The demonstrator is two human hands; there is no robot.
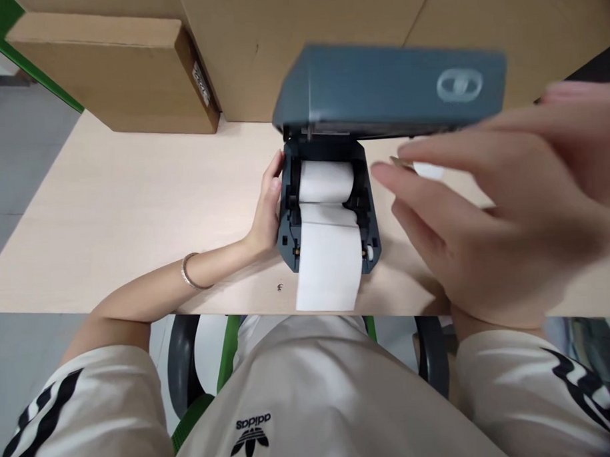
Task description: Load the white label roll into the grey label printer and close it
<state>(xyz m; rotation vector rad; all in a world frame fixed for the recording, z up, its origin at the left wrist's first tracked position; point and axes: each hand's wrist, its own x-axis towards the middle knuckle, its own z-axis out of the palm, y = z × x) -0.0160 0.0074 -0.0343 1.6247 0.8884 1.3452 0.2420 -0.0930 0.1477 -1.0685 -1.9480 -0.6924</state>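
A dark blue-grey label printer [287, 239] sits near the table's front edge with its lid [380, 86] raised. Inside lies a white label roll [327, 181], and its paper strip [330, 264] runs out over the printer's front. My left hand [267, 206] grips the printer's left side, the fingers partly hidden behind it. Close to the camera, my right hand [504, 215] is raised to the right of the printer and blurred by motion. Its thumb and forefinger come together in a pinch, with a small thin thing perhaps between them that I cannot make out.
A closed cardboard box [114, 82] stands at the back left of the light wooden table [134, 208]. Tall cardboard [259, 63] borders the table's back. Something white [428, 169] shows partly behind my right fingers. A chair with dark armrests [182, 366] is below.
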